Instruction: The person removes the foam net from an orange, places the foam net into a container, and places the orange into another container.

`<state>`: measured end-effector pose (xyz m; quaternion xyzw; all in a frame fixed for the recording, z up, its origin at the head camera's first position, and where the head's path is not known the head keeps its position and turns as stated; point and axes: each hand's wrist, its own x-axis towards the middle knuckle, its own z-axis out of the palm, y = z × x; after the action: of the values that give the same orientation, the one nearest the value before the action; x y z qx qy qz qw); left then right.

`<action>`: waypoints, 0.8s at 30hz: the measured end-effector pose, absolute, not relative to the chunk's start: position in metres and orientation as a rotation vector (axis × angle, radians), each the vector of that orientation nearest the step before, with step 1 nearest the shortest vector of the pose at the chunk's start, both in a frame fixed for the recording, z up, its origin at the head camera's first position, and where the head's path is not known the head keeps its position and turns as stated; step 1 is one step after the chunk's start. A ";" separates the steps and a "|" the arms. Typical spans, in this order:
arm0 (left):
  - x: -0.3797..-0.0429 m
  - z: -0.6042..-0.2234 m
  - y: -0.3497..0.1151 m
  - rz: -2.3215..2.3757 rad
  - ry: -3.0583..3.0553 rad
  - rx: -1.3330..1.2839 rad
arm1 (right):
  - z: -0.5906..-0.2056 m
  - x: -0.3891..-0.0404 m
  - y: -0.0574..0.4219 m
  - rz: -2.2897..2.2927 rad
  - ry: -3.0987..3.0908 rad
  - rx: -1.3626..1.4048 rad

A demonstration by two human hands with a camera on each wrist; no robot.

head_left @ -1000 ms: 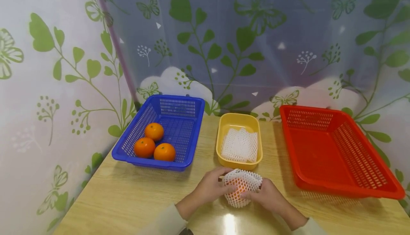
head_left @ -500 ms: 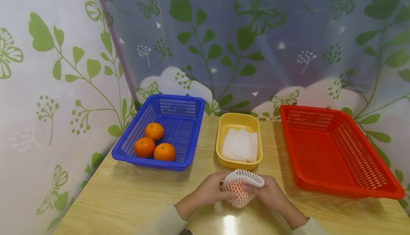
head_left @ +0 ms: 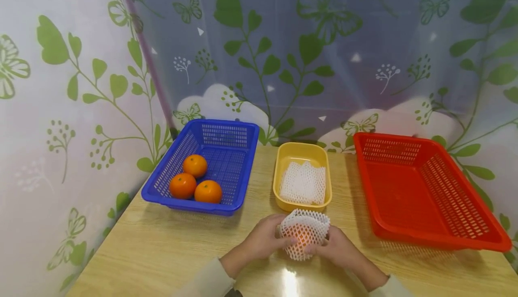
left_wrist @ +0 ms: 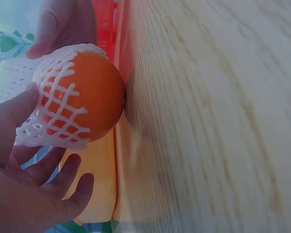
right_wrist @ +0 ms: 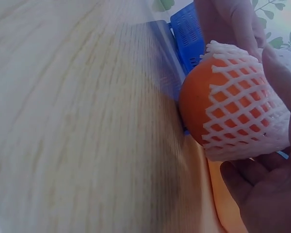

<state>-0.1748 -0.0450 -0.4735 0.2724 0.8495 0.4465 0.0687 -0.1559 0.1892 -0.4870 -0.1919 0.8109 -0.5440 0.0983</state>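
Observation:
An orange (left_wrist: 103,97) sits partly inside a white foam fruit net (head_left: 304,225), its bottom bare on the wooden table. My left hand (head_left: 265,239) holds the net from the left, thumb on the near side and fingers round the far side. On the opposite side my right hand (head_left: 341,247) grips the net, its thumb low on the mesh. In the right wrist view the net's mesh edge (right_wrist: 211,114) circles the orange, and its loose top extends past the fruit. Just beyond the hands, a yellow tub (head_left: 278,171) contains flat foam nets (head_left: 302,183).
A blue basket (head_left: 238,198) with 3 oranges (head_left: 195,166) stands at the left. At the right is a red basket (head_left: 376,218) with no fruit visible in it. The table (head_left: 162,252) meets a patterned curtain (head_left: 283,86) behind the baskets.
The netted orange has shifted slightly away from the body, and the net's top, which leaned right half a second ago, now stands straighter. My right thumb has slid lower on the mesh.

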 end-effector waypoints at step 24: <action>-0.174 -0.474 -0.043 1.398 2.585 0.855 | -0.485 -0.155 0.188 -1.635 2.397 -0.541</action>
<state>-0.1745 -0.0433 -0.4742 0.2792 0.8439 0.4564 0.0403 -0.1550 0.1878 -0.4846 -0.1826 0.8084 -0.5514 0.0949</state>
